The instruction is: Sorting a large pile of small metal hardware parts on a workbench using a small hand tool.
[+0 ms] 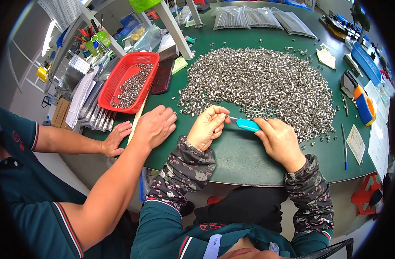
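Observation:
My right hand (280, 141) grips a small tool with a turquoise handle (248, 124), its thin metal tip pointing left. My left hand (208, 127) is closed, fingertips pinched at the tool's tip near one small metal piece, too small to make out. Both hands rest on the green table (240, 159), at the near edge of a big heap of small silver metal nuts (262, 84). I wear dark patterned sleeve covers on both forearms.
A co-worker sits at my left; one hand (156, 125) lies flat on the table, the other hand (115, 139) at its edge. A red basket (120, 75) holds several nuts. Plastic bags of parts (249, 17), tools (363, 105) and papers (356, 142) line the far and right sides.

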Available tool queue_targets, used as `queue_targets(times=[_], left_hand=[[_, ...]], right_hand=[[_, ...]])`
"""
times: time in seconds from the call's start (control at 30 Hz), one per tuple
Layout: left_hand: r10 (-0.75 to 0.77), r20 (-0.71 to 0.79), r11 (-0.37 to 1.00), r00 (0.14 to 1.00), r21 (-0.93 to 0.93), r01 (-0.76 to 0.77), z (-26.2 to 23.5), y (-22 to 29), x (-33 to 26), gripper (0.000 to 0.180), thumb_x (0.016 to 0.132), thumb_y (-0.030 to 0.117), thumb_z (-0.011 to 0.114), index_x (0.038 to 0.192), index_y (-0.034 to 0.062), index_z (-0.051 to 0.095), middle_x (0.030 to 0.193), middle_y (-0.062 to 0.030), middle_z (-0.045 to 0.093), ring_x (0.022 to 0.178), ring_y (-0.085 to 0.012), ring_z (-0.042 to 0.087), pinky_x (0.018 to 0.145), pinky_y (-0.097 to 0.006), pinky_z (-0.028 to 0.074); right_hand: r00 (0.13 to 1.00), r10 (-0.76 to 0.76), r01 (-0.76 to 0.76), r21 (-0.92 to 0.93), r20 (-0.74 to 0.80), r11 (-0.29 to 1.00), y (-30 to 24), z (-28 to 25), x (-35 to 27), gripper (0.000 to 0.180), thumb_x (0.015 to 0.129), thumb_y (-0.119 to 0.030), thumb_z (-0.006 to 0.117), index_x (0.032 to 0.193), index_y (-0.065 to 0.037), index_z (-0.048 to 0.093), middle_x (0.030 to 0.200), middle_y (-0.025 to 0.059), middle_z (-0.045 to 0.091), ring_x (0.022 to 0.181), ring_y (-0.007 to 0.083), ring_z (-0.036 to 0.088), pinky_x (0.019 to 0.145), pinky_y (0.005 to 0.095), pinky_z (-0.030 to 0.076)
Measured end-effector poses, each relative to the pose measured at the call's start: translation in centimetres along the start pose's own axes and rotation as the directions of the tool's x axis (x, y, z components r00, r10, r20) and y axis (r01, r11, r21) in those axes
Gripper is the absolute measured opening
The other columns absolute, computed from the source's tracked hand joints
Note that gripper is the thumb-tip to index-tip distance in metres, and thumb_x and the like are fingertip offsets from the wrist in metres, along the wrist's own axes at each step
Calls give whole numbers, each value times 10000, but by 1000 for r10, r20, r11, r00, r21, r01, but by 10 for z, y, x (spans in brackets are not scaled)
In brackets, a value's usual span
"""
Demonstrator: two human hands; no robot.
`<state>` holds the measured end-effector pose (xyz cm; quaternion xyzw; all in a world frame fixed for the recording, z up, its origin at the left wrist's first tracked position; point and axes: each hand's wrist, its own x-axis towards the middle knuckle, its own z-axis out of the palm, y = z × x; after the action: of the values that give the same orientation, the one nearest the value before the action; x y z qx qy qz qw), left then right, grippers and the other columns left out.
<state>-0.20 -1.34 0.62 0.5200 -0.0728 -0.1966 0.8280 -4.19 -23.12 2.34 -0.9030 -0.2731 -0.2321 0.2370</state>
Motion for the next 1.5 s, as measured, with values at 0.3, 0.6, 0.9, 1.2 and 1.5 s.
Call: queue_targets(times=[0.3,0.6,0.9,1.2,1.5], left_hand=[[2,15,1000,1000,-4,-2,0,-1,0,131,865,102,498,968,22,485,770,-35,516,487,-12,360,373,-136,274],[-1,-10,1000,1000,4,1,-1,-4,-1,116,862,106,506,935,17,520,722,-19,521,446,-3,332,369,-131,250],[-32,-54,999,998,36,34,0,-4,-1,118,867,121,501,921,20,526,695,-12,511,440,-4,327,376,-129,247],[-30,-79,998,996,57,35,3,-3,-1,125,872,135,494,904,19,524,681,-4,497,441,-5,324,376,-132,241],[-33,-75,998,997,51,37,2,-5,-1,134,878,152,488,878,22,520,659,3,484,427,-3,309,367,-134,229]], right_hand=[[1000,0,0,6,25,1000,-1,0,-1,241,746,-181,604,956,-84,536,640,62,487,610,225,527,535,343,435],[999,6,-6,-8,36,1000,-2,1,-1,244,743,-187,608,957,-82,557,640,59,487,606,219,525,528,337,435],[999,-33,33,-50,-3,998,-2,2,-1,274,723,-187,624,964,-71,564,647,53,479,610,208,510,539,325,429],[997,-78,75,-108,-29,991,-1,3,-1,293,711,-190,632,967,-67,562,643,46,453,603,195,486,537,322,417],[993,-115,111,-154,-17,982,-2,2,0,338,714,-165,619,1029,-63,549,654,46,448,601,197,475,529,322,399]])
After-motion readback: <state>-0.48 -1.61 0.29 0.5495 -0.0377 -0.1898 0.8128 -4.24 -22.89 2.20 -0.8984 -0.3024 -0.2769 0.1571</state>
